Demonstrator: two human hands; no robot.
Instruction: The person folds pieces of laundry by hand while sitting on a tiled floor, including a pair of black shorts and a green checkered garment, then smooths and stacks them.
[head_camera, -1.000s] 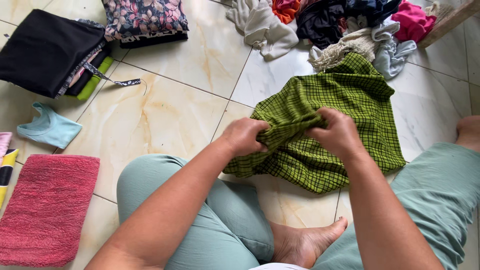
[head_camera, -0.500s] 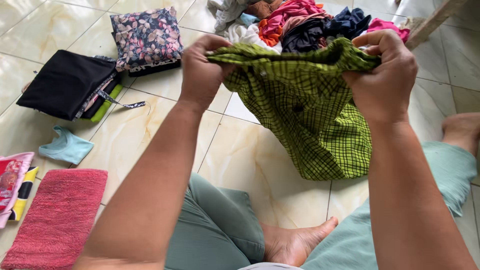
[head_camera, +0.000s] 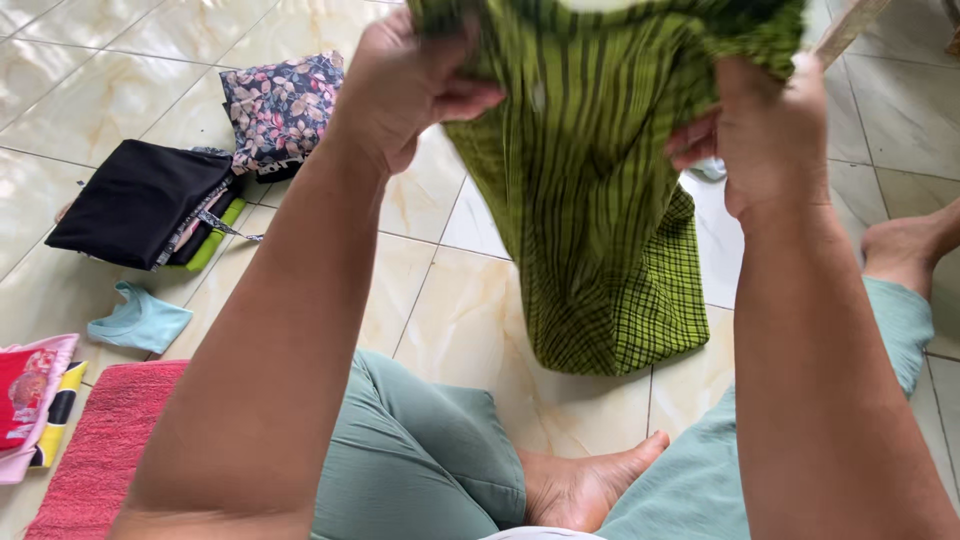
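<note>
Mid shake-out: left hand (head_camera: 400, 85) and right hand (head_camera: 765, 135) clenched on top edge of green checked cloth (head_camera: 600, 220), hanging above cream tiled floor (head_camera: 470, 330), hem touching it; next likely needs lay-flat, fold.

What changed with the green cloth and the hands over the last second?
Both hands, left hand and right hand, lifted the green checked cloth off the tiled floor and raised it high; it now hangs with only its lower edge near the floor. Grip unchanged. The black folded pile, floral bundle and red towel stayed put.
</note>
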